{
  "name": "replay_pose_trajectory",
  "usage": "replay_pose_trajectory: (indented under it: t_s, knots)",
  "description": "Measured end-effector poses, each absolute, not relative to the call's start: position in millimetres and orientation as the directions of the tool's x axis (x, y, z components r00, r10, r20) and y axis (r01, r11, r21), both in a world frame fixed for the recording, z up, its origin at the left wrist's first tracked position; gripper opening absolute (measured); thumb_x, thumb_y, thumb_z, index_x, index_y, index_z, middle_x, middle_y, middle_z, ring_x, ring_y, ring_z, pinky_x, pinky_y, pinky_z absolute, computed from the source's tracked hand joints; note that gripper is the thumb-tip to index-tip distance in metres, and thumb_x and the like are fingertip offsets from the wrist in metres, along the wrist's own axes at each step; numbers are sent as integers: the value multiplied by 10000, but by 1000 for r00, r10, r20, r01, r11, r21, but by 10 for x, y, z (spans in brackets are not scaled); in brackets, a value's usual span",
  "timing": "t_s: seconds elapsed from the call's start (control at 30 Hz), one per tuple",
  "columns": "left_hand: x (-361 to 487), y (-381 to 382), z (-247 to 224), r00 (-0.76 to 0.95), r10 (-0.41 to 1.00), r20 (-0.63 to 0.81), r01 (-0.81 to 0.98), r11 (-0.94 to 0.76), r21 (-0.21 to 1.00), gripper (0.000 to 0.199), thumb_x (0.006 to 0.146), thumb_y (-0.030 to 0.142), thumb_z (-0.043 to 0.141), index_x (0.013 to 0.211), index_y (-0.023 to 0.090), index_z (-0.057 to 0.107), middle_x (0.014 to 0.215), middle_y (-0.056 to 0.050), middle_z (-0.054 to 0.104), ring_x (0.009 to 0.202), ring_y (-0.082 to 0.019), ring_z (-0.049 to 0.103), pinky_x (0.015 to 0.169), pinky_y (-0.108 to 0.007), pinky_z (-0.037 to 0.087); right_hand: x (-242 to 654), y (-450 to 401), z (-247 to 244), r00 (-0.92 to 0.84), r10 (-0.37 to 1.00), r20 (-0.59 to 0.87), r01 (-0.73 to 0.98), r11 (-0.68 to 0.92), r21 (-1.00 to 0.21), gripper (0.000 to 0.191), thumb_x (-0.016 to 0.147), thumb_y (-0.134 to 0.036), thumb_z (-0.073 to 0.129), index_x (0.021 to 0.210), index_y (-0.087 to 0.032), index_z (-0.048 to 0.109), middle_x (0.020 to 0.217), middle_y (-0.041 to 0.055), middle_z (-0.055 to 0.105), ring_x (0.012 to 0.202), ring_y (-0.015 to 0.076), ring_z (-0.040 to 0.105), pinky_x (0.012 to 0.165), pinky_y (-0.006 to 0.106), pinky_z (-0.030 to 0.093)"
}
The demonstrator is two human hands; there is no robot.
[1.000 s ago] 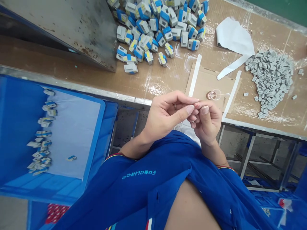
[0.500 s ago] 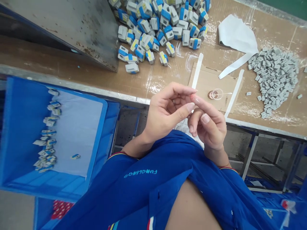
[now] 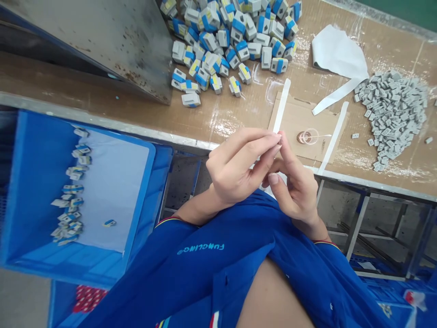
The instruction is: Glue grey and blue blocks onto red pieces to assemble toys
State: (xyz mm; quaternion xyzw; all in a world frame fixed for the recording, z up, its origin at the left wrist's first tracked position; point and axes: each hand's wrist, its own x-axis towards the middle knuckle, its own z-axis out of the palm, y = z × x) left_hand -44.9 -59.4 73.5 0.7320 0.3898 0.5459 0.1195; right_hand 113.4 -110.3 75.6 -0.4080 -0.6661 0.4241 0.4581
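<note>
My left hand (image 3: 235,166) is held in front of my body near the table edge, its thumb and fingertips drawn together in a pinch. Those tips meet the reddish tip of my right index finger; anything small between them is too hidden to make out. My right hand (image 3: 297,187) has its index finger stretched out and its thumb apart from it, while the other fingers curl underneath. No object shows in it. Just beyond the hands, a small clear cup (image 3: 309,136) of reddish liquid with a thin white stick stands on a cardboard sheet (image 3: 295,111).
Grey blocks with blue and yellow bands (image 3: 235,45) are heaped at the back. Small grey pieces (image 3: 396,114) form a pile on the right, beside a white cloth (image 3: 337,50). A metal housing (image 3: 136,41) stands left, above a blue crate (image 3: 150,173) holding more blocks.
My left hand has rolled over, and its fingers have closed from a loose curve into a pinch at the right index fingertip. My right thumb has moved away from the index finger.
</note>
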Motion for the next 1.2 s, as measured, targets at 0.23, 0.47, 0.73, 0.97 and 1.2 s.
replay_pose_trajectory:
  t_s: [0.23, 0.47, 0.73, 0.97, 1.2]
  knots:
    - [-427, -589, 726, 78, 733, 676, 437, -634, 638, 113, 1038, 191, 696, 1097, 229, 785, 1012, -35, 842, 886, -139, 797, 789, -251, 663, 1130, -1098, 771, -241, 939, 247, 171, 291, -941, 667, 1128, -393, 557, 1753, -309, 338, 914, 23, 782, 735, 211, 729, 693, 399, 695]
    - [-435, -557, 735, 68, 753, 655, 448, -610, 654, 117, 1068, 253, 660, 1022, 237, 767, 955, -38, 825, 852, -146, 773, 759, -278, 650, 1129, -1085, 740, -242, 933, 266, 129, 303, -944, 667, 1133, -357, 564, 1756, -336, 327, 934, 10, 795, 739, 195, 740, 674, 376, 687]
    - [-403, -485, 753, 14, 672, 741, 391, -686, 614, 126, 975, 80, 723, 1011, 198, 747, 900, -12, 799, 806, -110, 753, 721, -216, 618, 1111, -1074, 708, -259, 927, 271, 9, 283, -959, 666, 1121, -290, 576, 1746, -312, 349, 983, 21, 819, 822, 186, 779, 700, 344, 699]
    - [-438, -513, 751, 19, 745, 667, 407, -615, 675, 103, 1042, 197, 689, 1011, 237, 779, 934, -24, 824, 824, -143, 782, 753, -268, 664, 1117, -1084, 703, -254, 936, 243, -58, 236, -970, 618, 1124, -296, 571, 1718, -337, 407, 1031, 16, 844, 759, 153, 738, 691, 319, 691]
    - [-547, -528, 690, 131, 757, 641, 486, -612, 624, 201, 1076, 303, 650, 1197, 261, 805, 1057, -51, 835, 894, -169, 797, 836, -302, 696, 1128, -1058, 703, -259, 936, 240, 3, 249, -968, 622, 1131, -325, 553, 1730, -325, 385, 1034, 31, 850, 762, 175, 741, 681, 344, 688]
